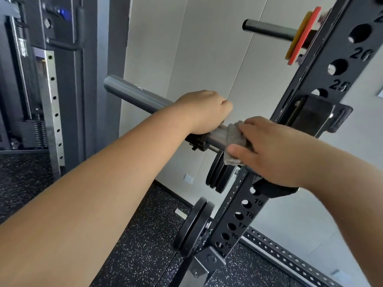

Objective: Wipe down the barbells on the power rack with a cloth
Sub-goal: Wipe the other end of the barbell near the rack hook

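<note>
The bar (pixel 132 94) was gripped by the left hand (pixel 204 111). A cloth (pixel 235 139) was held wrapped round the bar by the right hand (pixel 267 150), hemmed between a collar (pixel 199 142) and the rack (pixel 310 96). Black plates (pixel 220 175) hung just below.

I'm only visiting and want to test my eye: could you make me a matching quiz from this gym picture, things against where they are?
Things:
1 left hand
2 cloth
3 red plate
4 lowest black plates

Places:
a on the top peg
b near the floor
c gripping the bare barbell
d held on the barbell by the right hand

Pairs: 1-c, 2-d, 3-a, 4-b
</note>
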The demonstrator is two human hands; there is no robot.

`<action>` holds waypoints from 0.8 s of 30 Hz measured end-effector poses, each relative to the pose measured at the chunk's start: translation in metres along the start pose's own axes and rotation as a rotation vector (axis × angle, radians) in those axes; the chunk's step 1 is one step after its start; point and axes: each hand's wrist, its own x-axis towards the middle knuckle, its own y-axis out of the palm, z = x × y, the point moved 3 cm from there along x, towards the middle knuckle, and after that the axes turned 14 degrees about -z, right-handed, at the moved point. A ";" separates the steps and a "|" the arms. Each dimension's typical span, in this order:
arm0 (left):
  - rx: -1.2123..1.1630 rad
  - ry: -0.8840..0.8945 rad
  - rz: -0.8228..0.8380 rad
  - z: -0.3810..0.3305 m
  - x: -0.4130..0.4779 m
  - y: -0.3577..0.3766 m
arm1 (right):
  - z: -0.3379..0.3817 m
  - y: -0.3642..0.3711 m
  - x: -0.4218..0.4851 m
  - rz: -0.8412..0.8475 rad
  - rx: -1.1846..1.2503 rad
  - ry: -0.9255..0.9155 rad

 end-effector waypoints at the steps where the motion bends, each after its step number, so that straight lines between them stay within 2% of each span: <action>1: -0.005 0.010 -0.007 0.000 -0.002 0.000 | 0.003 0.004 0.005 0.025 -0.029 0.012; 5: -0.113 -0.069 -0.082 0.002 -0.011 -0.002 | 0.002 0.003 0.016 0.083 0.028 0.038; 6: -0.115 -0.066 -0.107 0.002 -0.014 -0.001 | 0.000 0.001 0.012 0.050 0.068 0.044; 9: -0.115 -0.045 -0.196 0.005 -0.021 -0.001 | 0.000 -0.010 -0.001 -0.211 0.122 0.066; 11: -0.135 -0.041 -0.223 0.005 -0.023 0.000 | 0.006 -0.011 -0.005 -0.274 0.098 0.060; 16: -0.159 -0.047 -0.251 0.005 -0.025 0.000 | 0.008 0.006 0.016 0.003 -0.018 0.155; 19: -0.178 -0.020 -0.263 0.005 -0.027 0.001 | 0.007 0.004 0.023 0.136 -0.032 0.135; 24: -0.181 -0.023 -0.276 0.009 -0.028 0.003 | 0.007 -0.021 0.006 0.066 -0.173 0.089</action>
